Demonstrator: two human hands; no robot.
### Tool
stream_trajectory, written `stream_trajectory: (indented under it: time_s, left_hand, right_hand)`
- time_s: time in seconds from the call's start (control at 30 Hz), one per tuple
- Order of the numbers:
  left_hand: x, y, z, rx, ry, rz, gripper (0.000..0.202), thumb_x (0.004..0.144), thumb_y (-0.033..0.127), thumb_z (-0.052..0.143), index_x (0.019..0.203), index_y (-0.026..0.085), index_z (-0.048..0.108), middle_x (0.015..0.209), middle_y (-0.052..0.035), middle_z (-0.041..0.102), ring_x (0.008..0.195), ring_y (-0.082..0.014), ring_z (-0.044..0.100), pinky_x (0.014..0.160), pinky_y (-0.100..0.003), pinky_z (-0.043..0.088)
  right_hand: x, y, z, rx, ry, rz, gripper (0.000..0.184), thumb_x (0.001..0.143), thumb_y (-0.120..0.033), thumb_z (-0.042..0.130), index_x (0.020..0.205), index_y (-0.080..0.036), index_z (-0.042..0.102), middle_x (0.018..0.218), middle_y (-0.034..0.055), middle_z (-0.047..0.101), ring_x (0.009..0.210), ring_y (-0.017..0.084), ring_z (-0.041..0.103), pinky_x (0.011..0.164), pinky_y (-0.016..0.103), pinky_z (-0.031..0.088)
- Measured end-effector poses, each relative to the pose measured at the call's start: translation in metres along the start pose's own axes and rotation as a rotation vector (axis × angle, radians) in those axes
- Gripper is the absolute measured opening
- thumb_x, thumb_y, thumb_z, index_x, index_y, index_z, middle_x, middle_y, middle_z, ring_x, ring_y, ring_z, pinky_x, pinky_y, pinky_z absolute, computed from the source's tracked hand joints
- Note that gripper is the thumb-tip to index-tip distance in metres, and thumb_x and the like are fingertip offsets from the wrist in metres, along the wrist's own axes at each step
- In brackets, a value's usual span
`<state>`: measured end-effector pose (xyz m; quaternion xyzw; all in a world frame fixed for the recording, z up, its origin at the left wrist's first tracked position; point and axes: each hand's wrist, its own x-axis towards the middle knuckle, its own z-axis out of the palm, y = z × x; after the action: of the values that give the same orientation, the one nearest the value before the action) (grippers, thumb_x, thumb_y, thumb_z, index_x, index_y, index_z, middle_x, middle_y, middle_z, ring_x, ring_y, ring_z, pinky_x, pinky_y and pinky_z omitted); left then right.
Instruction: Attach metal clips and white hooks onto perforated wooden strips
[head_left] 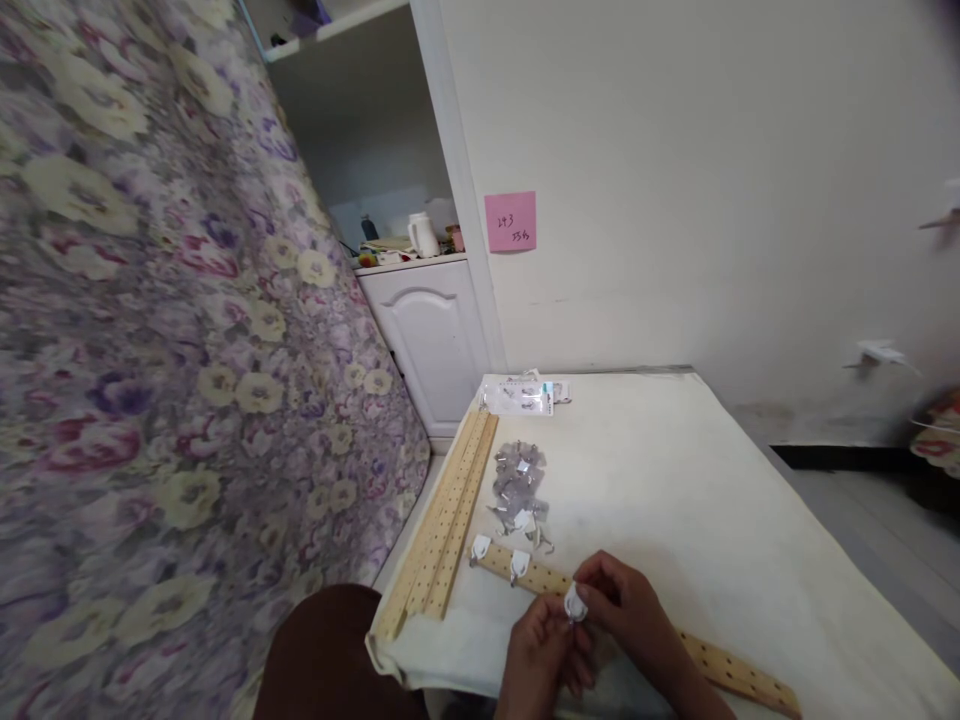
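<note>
Both hands meet over a pale wooden strip with rows of holes (739,668), which lies slantwise near the table's front edge. Between them is a small white-backed hook (575,604). My right hand (621,597) pinches its upper side between thumb and fingertips. From below, my left hand (541,640) has its fingers closed at the lower end of the hook. Two similar hooks sit on the strip's left part: one white hook (481,547) at the end, another white hook (519,564) farther right. My hands and right forearm cover the strip's middle.
A pile of clear hooks (517,485) lies behind the strip. Several more perforated wooden strips (442,525) lie along the table's left edge. Packaging cards (517,397) are at the back. A floral curtain (225,330) hangs left; a wall with a pink note (511,222) stands behind.
</note>
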<state>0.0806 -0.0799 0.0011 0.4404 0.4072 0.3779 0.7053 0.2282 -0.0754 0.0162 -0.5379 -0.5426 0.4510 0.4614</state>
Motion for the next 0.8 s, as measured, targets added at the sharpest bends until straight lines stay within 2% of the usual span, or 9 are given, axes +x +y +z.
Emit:
stream_trajectory:
  time_s: [0.1, 0.17, 0.27, 0.33, 0.5, 0.8]
  left_hand:
    - [-0.001, -0.006, -0.003, 0.078, 0.008, 0.022, 0.041, 0.063, 0.047, 0.073, 0.082, 0.017, 0.052, 0.068, 0.0027, 0.061, 0.045, -0.0079, 0.055, 0.042, -0.018, 0.033]
    - [-0.003, -0.007, -0.004, 0.145, 0.069, 0.042, 0.038, 0.064, 0.045, 0.072, 0.082, 0.018, 0.052, 0.066, 0.0046, 0.058, 0.047, -0.0079, 0.053, 0.044, -0.018, 0.033]
    - [-0.008, -0.002, -0.004, 0.386, 0.191, 0.119, 0.027, 0.071, 0.042, 0.066, 0.082, 0.019, 0.056, 0.062, 0.0048, 0.056, 0.052, -0.0098, 0.05, 0.05, -0.02, 0.034]
    - [-0.012, 0.006, -0.003, 0.568, 0.223, 0.18, 0.022, 0.077, 0.04, 0.06, 0.083, 0.019, 0.06, 0.064, 0.0022, 0.06, 0.059, -0.0126, 0.051, 0.056, -0.022, 0.036]
    - [-0.014, 0.021, -0.003, 0.802, 0.201, 0.22, 0.024, 0.086, 0.039, 0.048, 0.085, 0.02, 0.062, 0.077, -0.005, 0.068, 0.071, -0.0194, 0.06, 0.064, -0.026, 0.038]
    - [-0.005, 0.015, -0.009, 1.022, 0.177, 0.225, 0.026, 0.09, 0.035, 0.039, 0.086, 0.021, 0.06, 0.081, -0.0092, 0.069, 0.074, -0.0231, 0.064, 0.062, -0.028, 0.037]
  right_hand:
    - [0.002, -0.001, 0.002, -0.08, -0.006, -0.006, 0.008, 0.075, -0.024, 0.054, 0.074, -0.017, 0.058, 0.062, -0.0017, 0.06, 0.059, 0.013, 0.053, 0.056, 0.023, 0.039]
    - [0.005, 0.0, 0.004, -0.159, 0.0, -0.036, 0.008, 0.076, -0.023, 0.053, 0.073, -0.018, 0.058, 0.062, -0.0018, 0.059, 0.059, 0.013, 0.053, 0.057, 0.023, 0.039]
    - [0.009, 0.002, 0.007, -0.272, 0.009, -0.075, 0.009, 0.076, -0.022, 0.051, 0.073, -0.019, 0.059, 0.066, -0.0011, 0.061, 0.063, 0.014, 0.055, 0.06, 0.024, 0.039]
    - [0.011, 0.004, 0.008, -0.317, 0.008, -0.08, 0.009, 0.077, -0.021, 0.05, 0.073, -0.02, 0.059, 0.068, -0.0008, 0.063, 0.065, 0.015, 0.056, 0.062, 0.025, 0.04]
    - [0.015, 0.005, 0.009, -0.383, -0.003, -0.084, 0.01, 0.077, -0.02, 0.049, 0.074, -0.021, 0.058, 0.071, -0.0008, 0.063, 0.067, 0.015, 0.056, 0.064, 0.025, 0.039]
    - [0.021, 0.01, 0.014, -0.45, 0.005, -0.087, 0.012, 0.079, -0.02, 0.046, 0.074, -0.021, 0.057, 0.073, -0.0003, 0.061, 0.068, 0.015, 0.056, 0.065, 0.026, 0.039]
